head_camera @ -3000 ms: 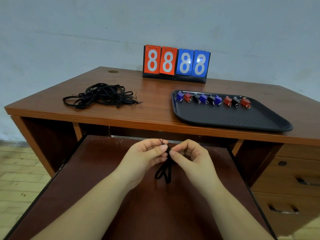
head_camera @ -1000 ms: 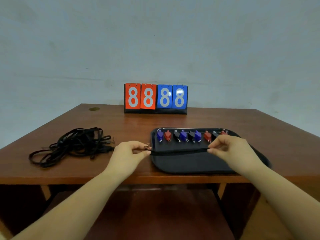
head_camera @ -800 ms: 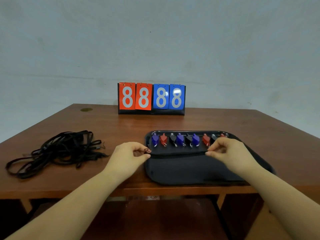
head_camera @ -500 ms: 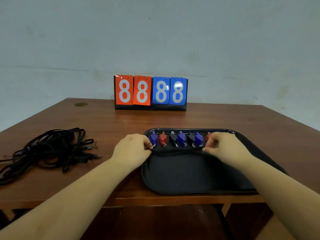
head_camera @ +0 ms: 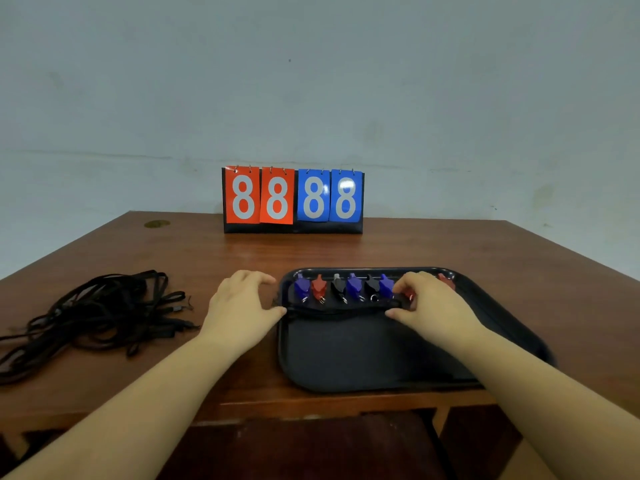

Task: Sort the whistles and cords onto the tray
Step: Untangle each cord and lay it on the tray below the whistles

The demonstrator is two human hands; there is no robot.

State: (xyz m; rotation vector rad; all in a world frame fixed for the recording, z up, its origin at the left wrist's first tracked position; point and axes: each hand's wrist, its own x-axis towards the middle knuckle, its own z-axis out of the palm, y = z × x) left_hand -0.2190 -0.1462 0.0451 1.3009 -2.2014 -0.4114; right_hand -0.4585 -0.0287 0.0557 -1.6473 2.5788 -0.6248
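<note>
Glossy plastic whistles (head_camera: 353, 287) on a matt black, seemingly plastic tray (head_camera: 346, 355); polished wood desk (head_camera: 214, 258); woven cords (head_camera: 100, 313).
</note>
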